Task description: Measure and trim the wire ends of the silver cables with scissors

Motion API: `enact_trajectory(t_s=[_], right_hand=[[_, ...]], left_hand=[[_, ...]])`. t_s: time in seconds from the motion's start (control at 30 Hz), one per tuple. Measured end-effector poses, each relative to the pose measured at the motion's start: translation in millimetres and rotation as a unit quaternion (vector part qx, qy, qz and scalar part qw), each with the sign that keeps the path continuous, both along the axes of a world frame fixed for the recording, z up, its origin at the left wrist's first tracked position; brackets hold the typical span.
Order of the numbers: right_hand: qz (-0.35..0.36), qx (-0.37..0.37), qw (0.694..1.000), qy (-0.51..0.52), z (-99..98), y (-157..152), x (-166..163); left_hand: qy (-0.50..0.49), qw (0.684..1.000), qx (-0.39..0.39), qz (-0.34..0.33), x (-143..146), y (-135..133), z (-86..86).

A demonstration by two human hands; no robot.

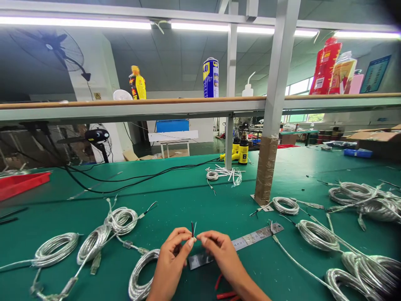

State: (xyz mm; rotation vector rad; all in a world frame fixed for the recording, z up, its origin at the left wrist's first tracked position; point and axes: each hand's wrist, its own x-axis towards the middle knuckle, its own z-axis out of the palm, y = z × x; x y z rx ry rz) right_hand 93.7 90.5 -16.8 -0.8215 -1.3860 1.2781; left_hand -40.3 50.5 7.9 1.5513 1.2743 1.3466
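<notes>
My left hand (171, 258) pinches thin black and white wires (192, 229) between thumb and fingertips, their ends pointing up. Close beside it, my right hand (223, 255) has thumb and forefinger pressed together near the base of these wires; whatever lies in that pinch is too small to make out. Beneath the hands a steel ruler (258, 237) lies slanted on the green table. A coiled clear-jacketed cable (138, 271) rests left of my left hand, partly hidden by it. Red tubing (224, 295) shows under my right forearm.
Several coiled cables lie left (56, 249) and right (316, 236). A taped post (266, 171) rises from the table, carrying a shelf (188, 103) with bottles. Yellow heat guns (242, 151) stand at the back near white tube pieces (230, 172). A red tray (25, 186) sits far left.
</notes>
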Motion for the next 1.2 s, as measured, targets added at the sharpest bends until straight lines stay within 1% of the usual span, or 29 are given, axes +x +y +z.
enact_trajectory(t_s=[0.07, 0.1, 0.3, 0.43, 0.6, 0.7, 0.83, 1.0, 1.1, 1.2], right_hand=[[0.059, 0.022, 0.998, 0.001, 2.7, -9.4, -8.0], [0.070, 0.026, 0.997, 0.006, 4.0, -13.5, -11.9], [0.045, 0.014, 0.999, 0.005, 8.3, -22.5, -21.2], [0.049, 0.000, 0.999, 0.014, 7.6, -22.3, -20.8], [0.083, 0.006, 0.996, 0.021, 4.4, -20.7, -18.7], [0.064, 0.020, 0.998, -0.013, 2.6, -19.1, -16.1], [0.012, 0.043, 0.996, -0.076, 2.7, -17.4, -10.1], [-0.065, 0.091, 0.989, -0.098, 7.2, -17.9, -4.8], [-0.106, 0.131, 0.977, -0.129, 11.0, -19.4, -4.3], [-0.118, 0.154, 0.970, -0.146, 14.3, -20.7, -3.8]], left_hand=[[-0.016, 1.000, 0.006, 0.005, -1.1, 1.3, 1.1], [-0.015, 1.000, 0.013, 0.009, -0.9, 1.4, 2.0], [-0.029, 0.998, 0.036, 0.038, 2.9, -0.5, 3.7], [-0.043, 0.998, 0.044, 0.034, 2.1, 0.1, -0.2], [-0.105, 0.994, -0.003, 0.007, 1.2, 4.0, -4.3], [-0.097, 0.995, -0.005, 0.013, 1.7, 6.3, -6.6], [-0.072, 0.996, 0.019, 0.050, 4.1, 6.2, -8.7], [-0.090, 0.996, 0.003, 0.017, 8.0, 3.7, -12.1], [-0.065, 0.998, 0.007, 0.017, 9.2, 2.4, -13.7], [-0.029, 0.999, 0.006, 0.028, 10.0, 0.0, -12.9]])
